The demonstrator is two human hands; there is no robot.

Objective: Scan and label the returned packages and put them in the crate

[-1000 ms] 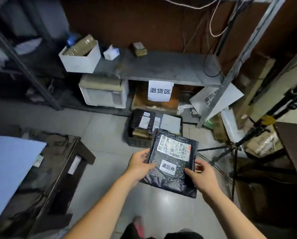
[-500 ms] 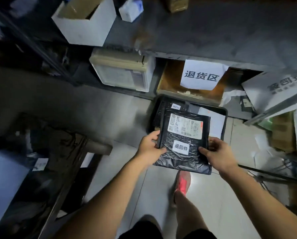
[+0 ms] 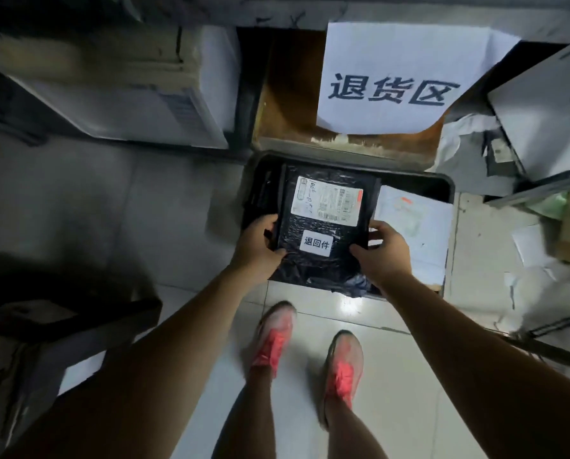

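A black plastic mailer package (image 3: pixel 323 231) carries a white shipping label and a small white sticker with three characters. My left hand (image 3: pixel 258 248) grips its left edge and my right hand (image 3: pixel 384 251) grips its right edge. The package hangs over the black crate (image 3: pixel 419 182) on the floor, above the crate's left half. Inside the crate a white package (image 3: pixel 416 226) lies at the right. What lies under the held package is hidden.
A paper sign (image 3: pixel 393 81) hangs from the shelf above a brown box (image 3: pixel 286 104) behind the crate. A white appliance (image 3: pixel 121 87) sits at the left, a dark table (image 3: pixel 61 326) at lower left. My feet in red shoes (image 3: pixel 273 339) stand on the tiled floor.
I have stepped closer and bent over the crate. Both hands have carried the black package forward and down until it hangs over the crate's left half.
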